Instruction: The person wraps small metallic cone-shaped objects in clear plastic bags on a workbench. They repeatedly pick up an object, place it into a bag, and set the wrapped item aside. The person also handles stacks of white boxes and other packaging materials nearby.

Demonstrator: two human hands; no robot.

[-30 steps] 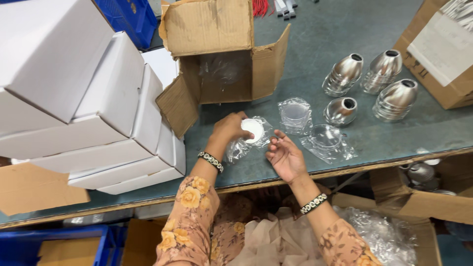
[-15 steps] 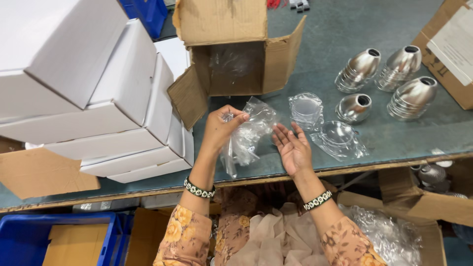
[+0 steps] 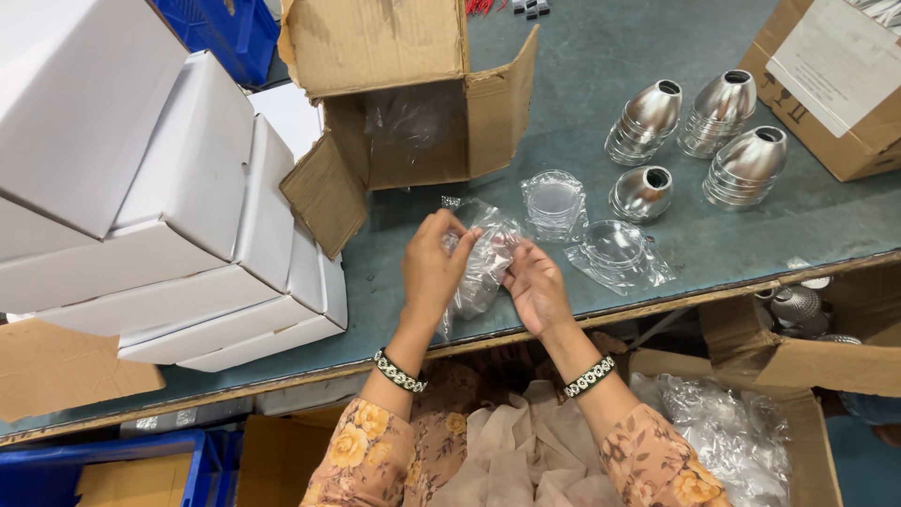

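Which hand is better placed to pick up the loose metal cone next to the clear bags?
Right. The right hand sits closer to the single metal cone. The left hand pinches the top of the plastic bag, farther away.

Both forearms are extended forward from the bottom edge, floral sleeves at the elbows, a beaded bracelet on each wrist. Left hand [image 3: 434, 272] is raised, fingers curled, thumb and fingertips pinched together. Right hand [image 3: 537, 286] is angled inward, palm half up, fingers closed toward the left.

boxes [image 3: 141, 216] left, metal cones [image 3: 699, 136] right
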